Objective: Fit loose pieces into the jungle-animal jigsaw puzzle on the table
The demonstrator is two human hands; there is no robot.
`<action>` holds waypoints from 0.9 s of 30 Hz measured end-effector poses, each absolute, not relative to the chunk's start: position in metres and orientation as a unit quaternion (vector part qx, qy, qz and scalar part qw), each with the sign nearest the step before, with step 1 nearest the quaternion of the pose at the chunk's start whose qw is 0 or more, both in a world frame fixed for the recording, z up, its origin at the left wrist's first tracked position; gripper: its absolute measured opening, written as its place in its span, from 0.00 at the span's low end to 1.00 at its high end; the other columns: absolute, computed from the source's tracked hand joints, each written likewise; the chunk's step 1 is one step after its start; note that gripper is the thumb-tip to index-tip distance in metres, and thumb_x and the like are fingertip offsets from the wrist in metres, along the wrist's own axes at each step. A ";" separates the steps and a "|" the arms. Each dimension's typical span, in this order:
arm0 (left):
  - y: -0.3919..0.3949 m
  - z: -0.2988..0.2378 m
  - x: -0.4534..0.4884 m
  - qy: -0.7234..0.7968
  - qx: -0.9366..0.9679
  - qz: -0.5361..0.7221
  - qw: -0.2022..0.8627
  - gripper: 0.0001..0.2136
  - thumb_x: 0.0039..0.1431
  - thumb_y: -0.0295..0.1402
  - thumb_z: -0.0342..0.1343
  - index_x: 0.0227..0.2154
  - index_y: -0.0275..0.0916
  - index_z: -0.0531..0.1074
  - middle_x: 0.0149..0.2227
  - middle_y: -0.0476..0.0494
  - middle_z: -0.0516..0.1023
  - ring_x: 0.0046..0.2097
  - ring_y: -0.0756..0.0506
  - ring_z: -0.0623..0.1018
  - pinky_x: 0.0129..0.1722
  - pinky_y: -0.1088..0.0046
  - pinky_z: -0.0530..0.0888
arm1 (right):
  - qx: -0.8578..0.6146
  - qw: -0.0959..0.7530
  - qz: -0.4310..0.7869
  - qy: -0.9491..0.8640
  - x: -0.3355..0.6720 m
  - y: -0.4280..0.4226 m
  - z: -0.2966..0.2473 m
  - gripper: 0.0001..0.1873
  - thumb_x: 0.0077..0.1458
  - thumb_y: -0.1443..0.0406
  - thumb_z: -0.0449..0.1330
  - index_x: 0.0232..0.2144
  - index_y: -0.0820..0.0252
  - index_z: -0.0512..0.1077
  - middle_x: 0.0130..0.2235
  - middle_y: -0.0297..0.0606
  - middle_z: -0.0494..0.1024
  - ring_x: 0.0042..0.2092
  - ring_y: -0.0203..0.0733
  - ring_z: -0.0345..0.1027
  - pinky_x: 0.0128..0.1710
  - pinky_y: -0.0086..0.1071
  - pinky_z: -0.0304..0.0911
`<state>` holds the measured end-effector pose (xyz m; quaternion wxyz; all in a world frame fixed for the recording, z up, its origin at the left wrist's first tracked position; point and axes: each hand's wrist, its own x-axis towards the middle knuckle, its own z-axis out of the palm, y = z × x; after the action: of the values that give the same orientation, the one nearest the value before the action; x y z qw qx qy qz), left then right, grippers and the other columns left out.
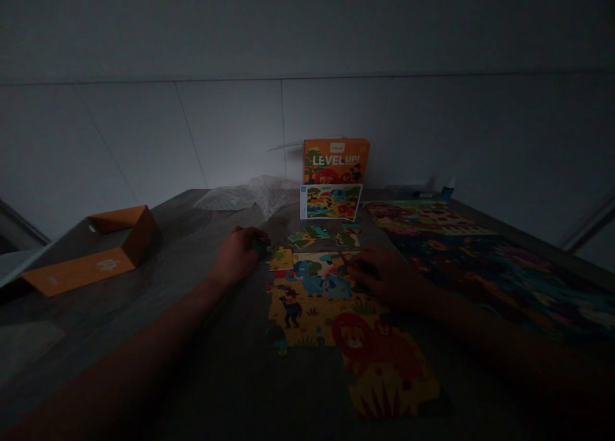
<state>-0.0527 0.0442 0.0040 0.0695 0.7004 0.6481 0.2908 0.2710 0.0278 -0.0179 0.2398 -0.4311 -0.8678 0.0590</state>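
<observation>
A partly joined animal jigsaw (336,319) with a lion and a blue elephant lies on the dark table. My left hand (239,254) rests curled at its upper left corner, fingers closed on a small dark piece that I can barely make out. My right hand (379,274) lies palm down on the jigsaw's upper right edge, fingers bent against the pieces. Loose pieces (307,236) sit just beyond the jigsaw. The scene is very dim.
An orange puzzle box (336,160) stands at the back with a picture card (330,201) leaning on it. Crumpled clear plastic (254,196) lies left of it. An open orange box lid (96,249) sits far left. Finished puzzles (480,255) cover the right side.
</observation>
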 end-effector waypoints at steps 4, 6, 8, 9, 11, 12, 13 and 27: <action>0.046 0.005 -0.056 0.663 0.695 0.271 0.063 0.21 0.49 0.20 0.48 0.44 0.37 0.78 0.41 0.40 0.81 0.41 0.44 0.80 0.43 0.68 0.76 | -0.429 0.247 0.061 -0.867 0.270 0.027 -0.016 0.09 0.60 0.63 0.57 0.38 0.59 0.77 0.36 0.41 0.77 0.37 0.42 0.71 0.37 0.34 0.64; 0.047 0.006 -0.057 0.678 0.693 0.240 0.051 0.21 0.50 0.20 0.48 0.45 0.37 0.77 0.43 0.39 0.81 0.42 0.43 0.80 0.44 0.69 0.76 | -0.427 0.247 0.062 -0.868 0.270 0.026 -0.016 0.09 0.60 0.63 0.57 0.38 0.59 0.77 0.36 0.40 0.77 0.37 0.42 0.71 0.37 0.33 0.63; 0.047 0.004 -0.058 0.687 0.693 0.216 0.038 0.19 0.51 0.21 0.50 0.44 0.37 0.78 0.44 0.37 0.80 0.43 0.41 0.80 0.44 0.68 0.75 | -0.431 0.245 0.062 -0.866 0.270 0.025 -0.015 0.10 0.60 0.63 0.57 0.39 0.59 0.77 0.37 0.41 0.77 0.37 0.42 0.71 0.36 0.34 0.63; 0.046 0.003 -0.059 0.689 0.694 0.205 0.033 0.18 0.51 0.21 0.50 0.43 0.37 0.79 0.44 0.36 0.80 0.44 0.40 0.80 0.44 0.67 0.75 | -0.432 0.244 0.063 -0.866 0.270 0.025 -0.015 0.10 0.60 0.63 0.56 0.39 0.59 0.77 0.37 0.41 0.77 0.37 0.43 0.71 0.37 0.34 0.63; 0.046 0.000 -0.061 0.694 0.697 0.178 0.023 0.17 0.52 0.22 0.52 0.43 0.37 0.79 0.42 0.36 0.80 0.43 0.39 0.80 0.44 0.66 0.75 | -0.434 0.242 0.065 -0.866 0.270 0.025 -0.015 0.10 0.61 0.63 0.56 0.39 0.59 0.76 0.38 0.42 0.77 0.38 0.43 0.71 0.37 0.34 0.64; 0.046 -0.001 -0.061 0.695 0.699 0.165 0.019 0.17 0.52 0.22 0.52 0.43 0.38 0.79 0.41 0.35 0.80 0.43 0.38 0.80 0.45 0.65 0.75 | -0.434 0.243 0.066 -0.865 0.270 0.025 -0.015 0.10 0.61 0.63 0.56 0.39 0.60 0.76 0.38 0.42 0.77 0.38 0.43 0.71 0.38 0.35 0.64; 0.045 -0.002 -0.062 0.694 0.703 0.153 0.014 0.17 0.53 0.22 0.52 0.43 0.38 0.79 0.41 0.35 0.80 0.44 0.38 0.79 0.45 0.64 0.74 | -0.433 0.243 0.067 -0.865 0.270 0.025 -0.015 0.10 0.61 0.63 0.56 0.39 0.60 0.76 0.38 0.42 0.77 0.38 0.43 0.71 0.38 0.35 0.64; 0.045 -0.018 -0.036 0.659 0.737 0.149 0.019 0.23 0.62 0.51 0.49 0.51 0.43 0.74 0.56 0.34 0.72 0.57 0.30 0.70 0.53 0.47 0.66 | -0.420 0.250 0.068 -0.870 0.270 0.027 -0.016 0.10 0.61 0.63 0.56 0.39 0.60 0.76 0.38 0.42 0.77 0.38 0.43 0.71 0.38 0.35 0.64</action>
<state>-0.0363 0.0450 -0.0183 0.0186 0.7371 0.6590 0.1486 0.2695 0.0265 -0.0161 0.2502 -0.4197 -0.8699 0.0678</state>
